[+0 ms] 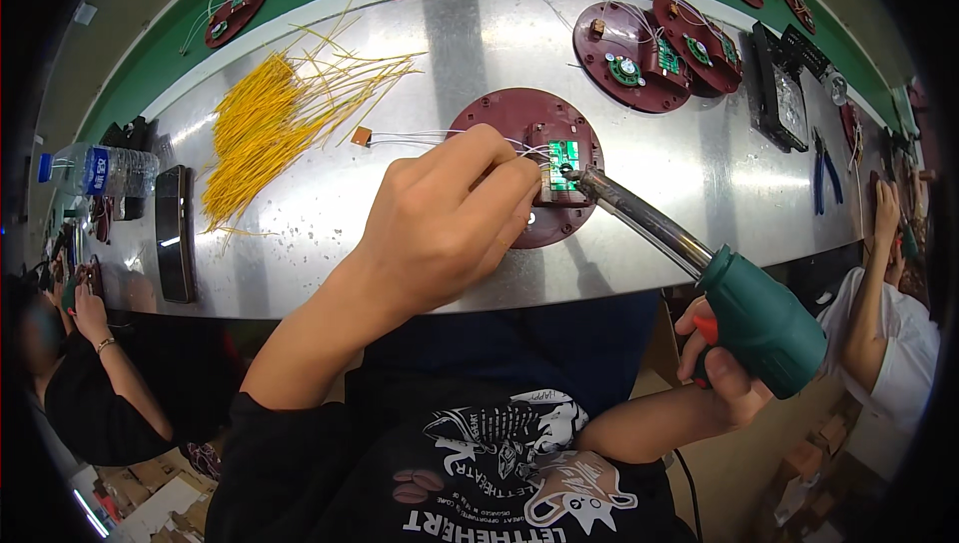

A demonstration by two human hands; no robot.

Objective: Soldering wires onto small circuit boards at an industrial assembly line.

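Observation:
A dark red round plastic base (509, 111) lies on the metal bench, with a small green circuit board (564, 153) in its raised housing. My left hand (435, 218) is closed in a pinch beside the board, apparently on a thin white wire; its fingertips are partly hidden. Thin white wires run leftward past it to a small copper-coloured square piece (362, 135). My right hand (727, 378) grips a soldering gun (764, 318) with a green body and red trigger. Its dark metal tip meets the board, or sits just above it.
A pile of yellow wires (255, 138) lies to the left, near a phone (174, 233) and a plastic bottle (125, 171). More red bases (624, 28) sit at the back right, by a black tray (777, 88) and blue-handled pliers (825, 178). People work on both sides.

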